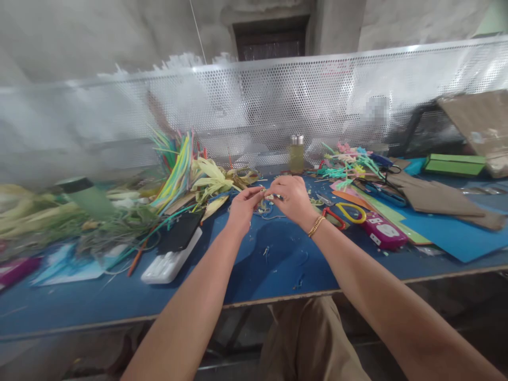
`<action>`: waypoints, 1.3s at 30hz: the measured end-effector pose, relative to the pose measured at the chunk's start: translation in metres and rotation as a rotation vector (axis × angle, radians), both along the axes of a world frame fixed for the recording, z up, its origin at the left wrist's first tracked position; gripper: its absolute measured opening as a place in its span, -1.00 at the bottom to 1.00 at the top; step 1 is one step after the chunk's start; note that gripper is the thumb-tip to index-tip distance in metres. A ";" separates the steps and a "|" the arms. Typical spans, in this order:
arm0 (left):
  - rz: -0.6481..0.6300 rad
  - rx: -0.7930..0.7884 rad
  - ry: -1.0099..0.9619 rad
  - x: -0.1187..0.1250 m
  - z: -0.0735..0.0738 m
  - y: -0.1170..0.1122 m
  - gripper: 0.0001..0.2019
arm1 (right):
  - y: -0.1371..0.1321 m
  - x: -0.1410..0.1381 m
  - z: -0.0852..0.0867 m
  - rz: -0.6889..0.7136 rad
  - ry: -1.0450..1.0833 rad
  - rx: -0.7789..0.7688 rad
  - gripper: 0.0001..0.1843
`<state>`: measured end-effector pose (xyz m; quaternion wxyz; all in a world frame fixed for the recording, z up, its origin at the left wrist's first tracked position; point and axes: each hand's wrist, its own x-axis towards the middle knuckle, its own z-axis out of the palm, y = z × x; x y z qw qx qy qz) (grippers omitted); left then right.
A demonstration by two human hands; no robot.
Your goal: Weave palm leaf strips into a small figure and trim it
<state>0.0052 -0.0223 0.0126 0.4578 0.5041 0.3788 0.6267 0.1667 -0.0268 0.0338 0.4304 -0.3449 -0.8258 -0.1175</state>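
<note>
Above the blue tabletop, my left hand (245,205) and my right hand (292,197) meet with fingertips pinched together. Between them is a small pale yellowish piece (270,197), largely covered by the fingers, so its kind is unclear. Thin greenish cord (273,217) lies on the table just below the hands. Right of my right hand rest scissors with red and yellow handles (352,212). Pale dried husk leaves (214,175) are heaped beyond my left hand.
Left stand coloured pipe cleaners (180,166), a green bottle (88,198), and a black phone (180,233) on a white case (166,267). Right are pipe-cleaner flowers (349,161), a magenta box (383,231), cardboard (440,196) and blue paper (456,238). A perforated metal panel (278,100) closes the back.
</note>
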 end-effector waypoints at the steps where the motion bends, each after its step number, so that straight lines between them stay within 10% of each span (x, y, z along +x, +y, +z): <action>1: 0.011 0.011 0.021 0.000 0.001 -0.001 -0.69 | 0.000 0.001 0.000 -0.010 0.032 0.001 -0.84; 23: -0.011 0.151 0.177 -0.001 0.006 -0.006 -0.73 | 0.014 -0.013 -0.017 0.281 0.665 -0.600 -0.79; 39: -0.111 -0.058 -0.141 -0.004 0.009 -0.004 -0.70 | 0.016 -0.015 -0.021 0.279 0.546 -0.556 -0.89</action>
